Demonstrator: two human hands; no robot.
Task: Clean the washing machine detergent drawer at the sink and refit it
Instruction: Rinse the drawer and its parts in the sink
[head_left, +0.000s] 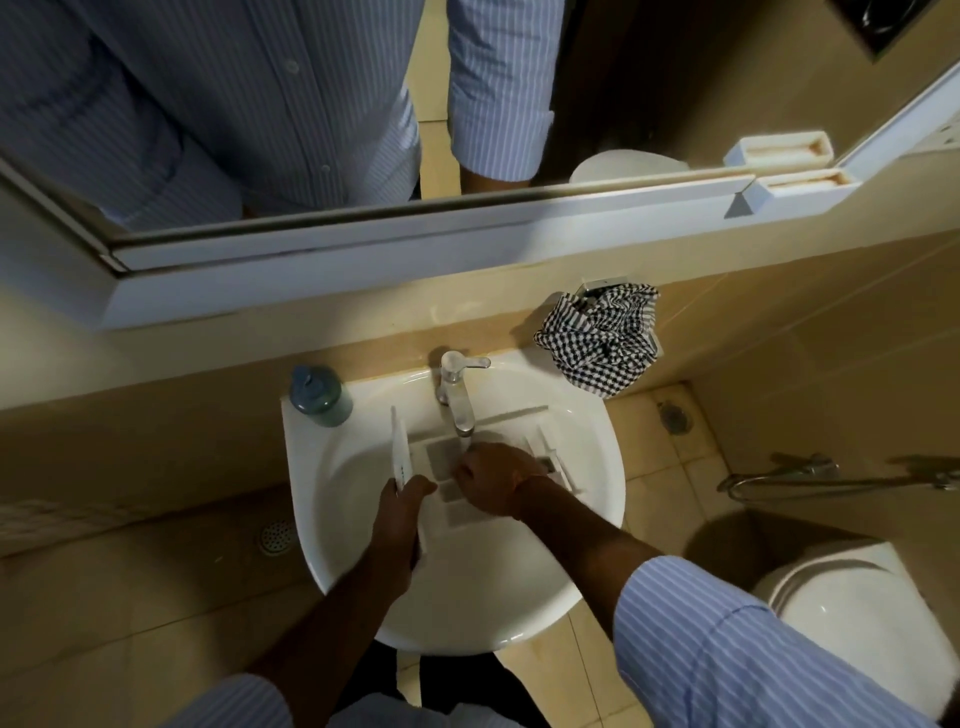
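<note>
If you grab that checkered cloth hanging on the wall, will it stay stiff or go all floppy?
Probably floppy: the black-and-white checkered cloth hangs bunched in loose folds from a metal wall hook. It likely weighs little and won't roll, though a tug might slide it off.

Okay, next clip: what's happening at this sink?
A person is washing a detergent drawer that lies in the sink under the tap. The left hand has a toothbrush in its grip, bristle end pointing up and away from the drawer. The right hand rests on the drawer just below the spout. A soap bottle stands on the sink's back left corner, and a checked cloth hangs on the wall.
</note>
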